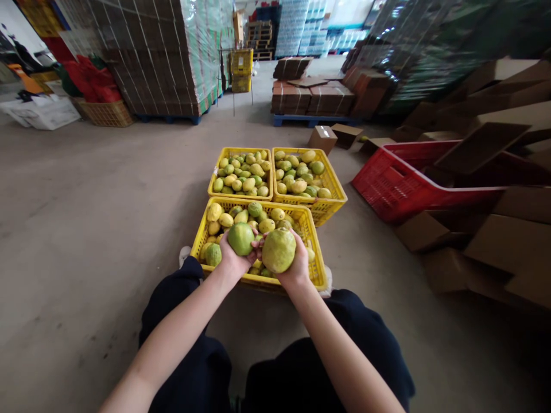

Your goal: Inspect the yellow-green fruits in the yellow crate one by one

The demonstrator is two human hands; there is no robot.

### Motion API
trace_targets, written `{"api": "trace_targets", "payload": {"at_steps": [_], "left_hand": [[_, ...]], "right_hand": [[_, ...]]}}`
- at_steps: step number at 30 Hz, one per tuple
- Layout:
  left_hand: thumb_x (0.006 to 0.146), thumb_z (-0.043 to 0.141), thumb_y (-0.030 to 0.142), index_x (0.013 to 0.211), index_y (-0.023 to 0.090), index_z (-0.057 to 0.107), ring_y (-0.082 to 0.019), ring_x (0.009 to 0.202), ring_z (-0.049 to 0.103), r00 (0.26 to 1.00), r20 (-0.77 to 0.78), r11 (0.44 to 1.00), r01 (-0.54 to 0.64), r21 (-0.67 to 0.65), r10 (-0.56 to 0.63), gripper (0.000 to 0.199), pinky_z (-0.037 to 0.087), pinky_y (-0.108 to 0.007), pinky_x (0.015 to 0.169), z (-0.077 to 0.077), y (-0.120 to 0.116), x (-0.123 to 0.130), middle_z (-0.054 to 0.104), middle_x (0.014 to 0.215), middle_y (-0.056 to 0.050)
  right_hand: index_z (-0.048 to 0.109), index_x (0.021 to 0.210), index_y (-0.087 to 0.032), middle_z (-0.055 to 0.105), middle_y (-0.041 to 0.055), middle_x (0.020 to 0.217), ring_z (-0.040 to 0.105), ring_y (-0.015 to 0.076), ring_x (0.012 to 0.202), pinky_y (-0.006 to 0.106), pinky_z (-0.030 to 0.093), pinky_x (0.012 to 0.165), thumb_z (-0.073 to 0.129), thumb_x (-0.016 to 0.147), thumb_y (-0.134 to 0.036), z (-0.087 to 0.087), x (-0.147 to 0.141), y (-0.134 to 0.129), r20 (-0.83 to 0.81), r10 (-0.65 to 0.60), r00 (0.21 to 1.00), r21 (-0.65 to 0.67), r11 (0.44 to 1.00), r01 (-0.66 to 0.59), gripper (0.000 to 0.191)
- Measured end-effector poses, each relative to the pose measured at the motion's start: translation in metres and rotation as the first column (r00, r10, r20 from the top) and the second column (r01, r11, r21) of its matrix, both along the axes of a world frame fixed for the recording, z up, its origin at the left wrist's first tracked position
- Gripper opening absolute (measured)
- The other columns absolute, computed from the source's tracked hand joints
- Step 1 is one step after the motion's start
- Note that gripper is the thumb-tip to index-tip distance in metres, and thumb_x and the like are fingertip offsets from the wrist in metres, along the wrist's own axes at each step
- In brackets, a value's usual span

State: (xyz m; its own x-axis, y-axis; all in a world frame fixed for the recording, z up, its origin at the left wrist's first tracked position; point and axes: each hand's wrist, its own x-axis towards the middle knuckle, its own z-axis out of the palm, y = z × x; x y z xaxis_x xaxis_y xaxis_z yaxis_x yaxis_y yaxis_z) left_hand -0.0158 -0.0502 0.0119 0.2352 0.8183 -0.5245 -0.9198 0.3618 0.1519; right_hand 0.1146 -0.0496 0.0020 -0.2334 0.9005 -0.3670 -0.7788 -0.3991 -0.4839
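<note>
Dark trousers were spread on both sides at the nearest edge of the view, with bare forearms extended forward between the knees. A round green fruit was grasped in the fingers of the left hand. A larger, knobbly yellow-green fruit was grasped in the fingers of the right hand. The two fruits were held side by side over the front yellow crate, which was filled with loose green and yellow fruits. A white shoe was partly seen at its left side.

Just beyond, the left rear crate and the right rear crate, both yellow, were set side by side and were also loaded with similar fruits. To the right, a red crate was surrounded by jumbled cardboard boxes. Farther off, a small carton was placed on the concrete floor, and behind it bundles of flattened cardboard were stacked on a blue pallet. At the left, a tall strapped stack was partly covered in clear film. Wooden pallets were piled at the back, beside wrapped blue-and-white packs.
</note>
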Motion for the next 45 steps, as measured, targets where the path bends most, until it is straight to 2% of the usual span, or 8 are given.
{"api": "trace_targets", "payload": {"at_steps": [4,8,14,21,29,32,37,45], "left_hand": [[0.085,0.040,0.045,0.092,0.015,0.062,-0.015,0.051,0.049,0.999,-0.043,0.998,0.011,0.058,-0.009,0.038,0.041,-0.026,0.042,-0.002,0.000,0.000,0.058,0.073,-0.007],[0.086,0.042,0.044,0.089,0.015,0.063,-0.018,0.055,0.055,0.996,-0.080,0.994,-0.039,0.102,0.048,0.036,0.045,-0.029,0.046,0.003,0.003,0.003,0.061,0.074,-0.007],[0.091,0.049,0.037,0.091,0.016,0.064,-0.019,0.073,0.066,0.989,0.021,0.990,-0.144,0.013,0.144,0.025,0.055,-0.031,0.067,0.009,0.008,0.001,0.068,0.083,-0.007],[0.090,0.052,0.039,0.091,0.018,0.063,-0.017,0.065,0.063,0.988,-0.059,0.990,-0.142,-0.010,0.141,0.024,0.054,-0.028,0.061,0.002,0.008,-0.002,0.066,0.080,-0.004],[0.092,0.050,0.038,0.087,0.020,0.061,-0.017,0.062,0.064,0.976,-0.176,0.989,-0.140,-0.040,0.131,0.022,0.054,-0.028,0.059,0.005,0.011,-0.003,0.067,0.075,-0.002],[0.092,0.050,0.038,0.088,0.021,0.061,-0.017,0.064,0.065,0.971,-0.195,0.988,-0.149,-0.044,0.138,0.021,0.055,-0.029,0.061,0.000,0.012,-0.003,0.068,0.076,-0.002],[0.093,0.049,0.041,0.095,0.024,0.064,-0.019,0.063,0.065,0.970,-0.202,0.988,-0.148,-0.036,0.138,0.023,0.055,-0.031,0.062,-0.005,0.014,-0.004,0.067,0.080,-0.004],[0.095,0.046,0.035,0.114,0.020,0.062,-0.022,0.075,0.068,0.991,-0.117,0.994,-0.076,-0.082,0.066,0.030,0.060,-0.035,0.064,0.000,0.016,-0.004,0.068,0.093,-0.010]], "right_hand": [[0.067,0.077,-0.022,0.072,0.0042,0.068,0.074,0.0268,0.081,0.040,0.065,0.069,0.064,0.076,-0.045,0.005,-0.001,0.000,-0.035,0.000,0.999,-0.047,0.999,-0.002,0.023],[0.067,0.077,-0.020,0.072,0.0052,0.068,0.074,0.0275,0.080,0.043,0.064,0.071,0.060,0.079,-0.042,0.012,0.001,0.001,-0.027,-0.017,0.999,-0.056,0.998,0.016,0.023],[0.068,0.080,-0.021,0.073,0.0048,0.071,0.072,0.0255,0.075,0.043,0.063,0.070,0.054,0.083,-0.043,0.016,0.012,0.006,-0.013,-0.052,0.999,0.008,0.999,0.052,0.027],[0.067,0.080,-0.023,0.073,0.0039,0.075,0.073,0.0247,0.076,0.040,0.062,0.069,0.057,0.082,-0.045,0.007,0.015,0.009,-0.028,-0.049,0.998,0.086,0.995,0.051,0.025],[0.067,0.082,-0.024,0.073,-0.0001,0.071,0.073,0.0229,0.076,0.039,0.062,0.072,0.052,0.086,-0.037,0.010,0.010,0.010,-0.033,-0.087,0.996,-0.127,0.988,0.082,0.020],[0.067,0.085,-0.025,0.075,-0.0001,0.073,0.074,0.0235,0.077,0.040,0.063,0.072,0.055,0.086,-0.038,0.006,0.011,0.010,-0.036,-0.087,0.996,-0.129,0.988,0.081,0.018],[0.066,0.101,-0.022,0.076,0.0071,0.081,0.075,0.0285,0.079,0.044,0.064,0.065,0.061,0.085,-0.044,-0.004,0.015,0.011,-0.062,-0.011,0.998,-0.077,0.997,0.006,0.027],[0.060,0.119,-0.017,0.076,0.0133,0.089,0.076,0.0257,0.076,0.033,0.064,0.054,0.050,0.094,-0.042,-0.003,0.017,0.015,-0.137,0.002,0.991,-0.195,0.980,-0.029,0.036]]}}
